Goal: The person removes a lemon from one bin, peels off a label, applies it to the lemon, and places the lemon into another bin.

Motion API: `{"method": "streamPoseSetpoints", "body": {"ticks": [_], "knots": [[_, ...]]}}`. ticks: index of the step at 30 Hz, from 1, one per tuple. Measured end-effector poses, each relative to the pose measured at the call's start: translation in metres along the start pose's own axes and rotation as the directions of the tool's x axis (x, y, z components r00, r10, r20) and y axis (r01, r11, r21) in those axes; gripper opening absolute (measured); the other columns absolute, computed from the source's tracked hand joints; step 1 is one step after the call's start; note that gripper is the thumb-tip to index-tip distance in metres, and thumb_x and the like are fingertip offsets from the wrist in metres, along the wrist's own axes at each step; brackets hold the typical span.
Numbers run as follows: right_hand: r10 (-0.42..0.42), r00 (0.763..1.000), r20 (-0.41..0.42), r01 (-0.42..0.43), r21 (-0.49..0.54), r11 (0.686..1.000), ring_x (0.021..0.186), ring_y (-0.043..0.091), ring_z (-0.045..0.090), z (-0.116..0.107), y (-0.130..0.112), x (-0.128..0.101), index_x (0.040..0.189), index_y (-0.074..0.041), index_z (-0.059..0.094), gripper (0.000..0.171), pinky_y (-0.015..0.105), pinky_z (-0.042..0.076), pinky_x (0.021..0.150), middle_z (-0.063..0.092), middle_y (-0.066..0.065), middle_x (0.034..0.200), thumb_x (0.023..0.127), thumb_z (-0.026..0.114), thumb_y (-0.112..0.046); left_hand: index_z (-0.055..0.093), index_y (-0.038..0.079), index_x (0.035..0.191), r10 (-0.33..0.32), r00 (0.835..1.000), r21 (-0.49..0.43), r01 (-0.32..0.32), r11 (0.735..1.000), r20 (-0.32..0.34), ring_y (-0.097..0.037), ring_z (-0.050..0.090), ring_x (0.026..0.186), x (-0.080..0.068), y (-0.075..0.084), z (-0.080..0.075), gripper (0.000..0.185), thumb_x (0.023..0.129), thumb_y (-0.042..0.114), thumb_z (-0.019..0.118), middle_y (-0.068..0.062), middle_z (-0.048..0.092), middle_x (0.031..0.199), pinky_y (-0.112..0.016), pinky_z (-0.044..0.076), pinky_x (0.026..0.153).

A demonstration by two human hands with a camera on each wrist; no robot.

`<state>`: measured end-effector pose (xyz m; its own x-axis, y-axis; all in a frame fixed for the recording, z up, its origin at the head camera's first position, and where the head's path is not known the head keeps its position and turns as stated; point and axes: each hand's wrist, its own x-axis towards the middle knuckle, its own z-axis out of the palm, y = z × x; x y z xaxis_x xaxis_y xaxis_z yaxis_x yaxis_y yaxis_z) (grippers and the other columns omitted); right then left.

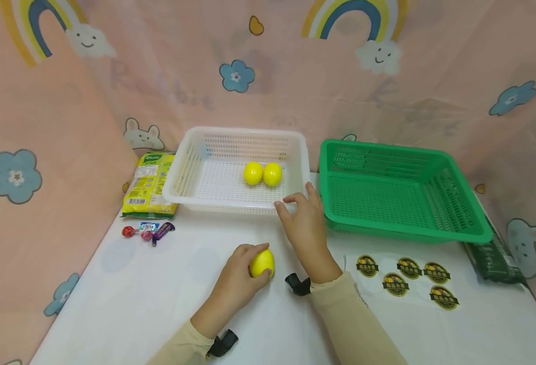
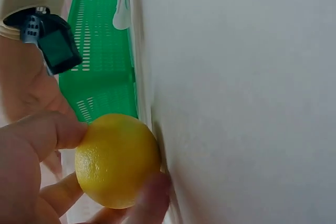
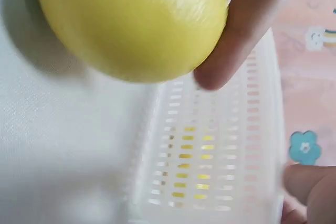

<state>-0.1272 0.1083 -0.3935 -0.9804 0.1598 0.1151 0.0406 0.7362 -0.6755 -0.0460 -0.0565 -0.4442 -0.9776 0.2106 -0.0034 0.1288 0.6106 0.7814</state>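
A white table surface (image 1: 136,309) is enclosed by pink printed cloth (image 1: 167,56). Two baskets are shown: a white basket (image 1: 233,205) at centre and a green basket (image 1: 405,231) at centre right. Of three yellow fruits (image 1: 263,263), two are contained in the white basket; the third is held below frame centre between the left hand's (image 1: 236,276) thumb and fingers. The right hand's (image 1: 305,225) fingers are parted at the white basket's front rim; contact cannot be told. Five round labels (image 1: 395,285) are seen at lower right.
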Motion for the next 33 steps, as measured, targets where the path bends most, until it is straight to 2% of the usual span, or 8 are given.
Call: {"method": "streamPoseSetpoints", "body": {"ticks": [6, 10, 15, 18, 21, 27, 30, 33], "knots": [[-0.050, 0.999, -0.015, 0.051, 0.053, 0.997, 0.135, 0.036, 0.054, -0.052, 0.016, -0.041, 0.125, -0.009, 0.073, 0.037, 0.057, 0.048, 0.107, 0.059, 0.012, 0.148, 0.104, 0.069, -0.039, 0.066, 0.018, 0.145, 0.078, 0.997, 0.134, -0.075, 0.988, -0.014, -0.034, 0.053, 0.118, -0.004, 0.004, 0.004, 0.053, 0.094, 0.020, 0.078, -0.013, 0.060, 0.141, -0.045, 0.053, 0.086], [0.119, 0.993, -0.011, -0.118, 0.059, 0.991, 0.116, 0.030, 0.064, -0.101, 0.056, -0.072, 0.126, -0.015, 0.073, 0.044, 0.048, 0.054, 0.093, 0.071, 0.009, 0.128, 0.105, 0.062, -0.052, 0.067, 0.017, 0.143, 0.100, 0.995, 0.160, -0.096, 0.983, -0.016, -0.035, 0.053, 0.121, -0.005, 0.006, 0.005, 0.050, 0.094, 0.021, 0.078, -0.014, 0.059, 0.144, -0.046, 0.054, 0.089], [0.363, 0.924, 0.116, -0.364, -0.014, 0.931, 0.128, 0.040, 0.054, -0.138, 0.132, -0.083, 0.148, -0.011, 0.057, 0.069, 0.055, 0.049, 0.094, 0.059, 0.021, 0.143, 0.106, 0.049, -0.064, 0.069, 0.015, 0.140, 0.111, 0.994, 0.200, -0.110, 0.974, 0.007, -0.036, 0.056, 0.120, 0.001, 0.005, -0.003, 0.048, 0.094, 0.023, 0.080, -0.015, 0.061, 0.140, -0.048, 0.055, 0.091], [0.440, 0.874, 0.206, -0.440, -0.048, 0.897, 0.138, 0.049, 0.044, -0.147, 0.167, -0.080, 0.159, -0.005, 0.042, 0.081, 0.062, 0.048, 0.098, 0.045, 0.028, 0.154, 0.106, 0.042, -0.067, 0.069, 0.012, 0.138, 0.130, 0.991, 0.233, -0.135, 0.963, 0.035, -0.036, 0.058, 0.116, 0.007, 0.006, -0.009, 0.047, 0.094, 0.024, 0.080, -0.014, 0.063, 0.136, -0.048, 0.054, 0.091], [0.464, 0.849, 0.253, -0.465, -0.061, 0.883, 0.141, 0.052, 0.039, -0.147, 0.183, -0.081, 0.161, -0.002, 0.036, 0.086, 0.065, 0.048, 0.099, 0.039, 0.031, 0.158, 0.106, 0.040, -0.068, 0.070, 0.012, 0.137, 0.147, 0.988, 0.261, -0.154, 0.953, 0.049, -0.036, 0.059, 0.114, 0.007, 0.010, -0.011, 0.046, 0.094, 0.025, 0.080, -0.014, 0.063, 0.135, -0.049, 0.053, 0.089], [0.415, 0.859, 0.298, -0.405, -0.099, 0.909, 0.137, 0.051, 0.045, -0.136, 0.185, -0.078, 0.160, -0.001, 0.038, 0.081, 0.064, 0.049, 0.097, 0.042, 0.032, 0.157, 0.108, 0.046, -0.062, 0.073, 0.016, 0.130, 0.223, 0.975, 0.296, -0.209, 0.932, -0.016, -0.035, 0.057, 0.116, 0.008, 0.039, 0.004, 0.036, 0.096, 0.025, 0.077, -0.011, 0.064, 0.134, -0.052, 0.047, 0.092], [0.378, 0.868, 0.322, -0.361, -0.114, 0.926, 0.135, 0.052, 0.049, -0.129, 0.184, -0.072, 0.158, 0.003, 0.040, 0.080, 0.061, 0.051, 0.095, 0.042, 0.034, 0.156, 0.108, 0.047, -0.059, 0.075, 0.019, 0.127, 0.278, 0.959, 0.277, -0.282, 0.918, 0.054, -0.026, 0.059, 0.111, 0.012, 0.062, 0.025, 0.030, 0.099, 0.029, 0.075, -0.003, 0.068, 0.129, -0.043, 0.046, 0.091], [0.358, 0.874, 0.329, -0.337, -0.122, 0.934, 0.134, 0.053, 0.051, -0.121, 0.184, -0.069, 0.157, 0.007, 0.039, 0.080, 0.059, 0.053, 0.095, 0.043, 0.036, 0.154, 0.109, 0.049, -0.056, 0.074, 0.024, 0.131, 0.259, 0.949, 0.243, -0.298, 0.923, 0.179, -0.021, 0.057, 0.111, 0.022, 0.081, 0.052, 0.032, 0.101, 0.035, 0.072, 0.000, 0.067, 0.132, -0.035, 0.044, 0.089]]}}
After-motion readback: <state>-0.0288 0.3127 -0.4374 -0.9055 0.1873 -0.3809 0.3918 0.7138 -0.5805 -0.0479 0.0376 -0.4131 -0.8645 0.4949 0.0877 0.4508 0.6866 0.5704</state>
